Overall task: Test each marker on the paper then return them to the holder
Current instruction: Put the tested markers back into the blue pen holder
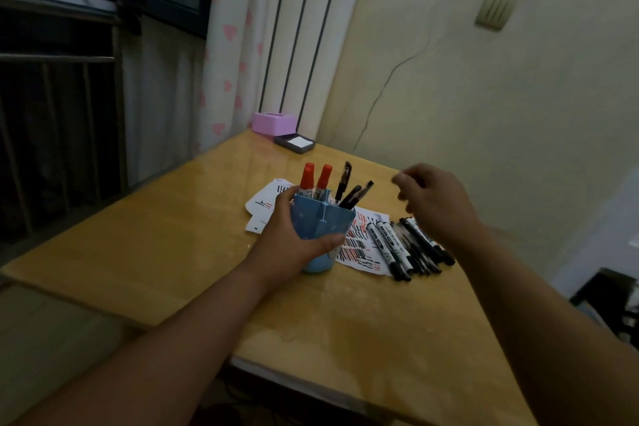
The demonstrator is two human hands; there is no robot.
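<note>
Two questions from my spotter: why is my left hand on the holder, and what has the right got?

Me: The left is wrapped round it, thumb across the front, to steady it on the table (top-heavy, I'd judge). It stands at the left edge of the paper, on it or just beside, I can't tell. The right hand hovers above the loose markers, fingers loosely curled, nothing in them that I can see, though it's blurred.

Spotter: And the markers themselves?

Me: Two red-capped markers and a few black pens lean in the holder. The loose markers, black with white labels, lie side by side on the paper's right edge. Red and black strokes crowd the sheet, so testing looks mostly done.
</note>
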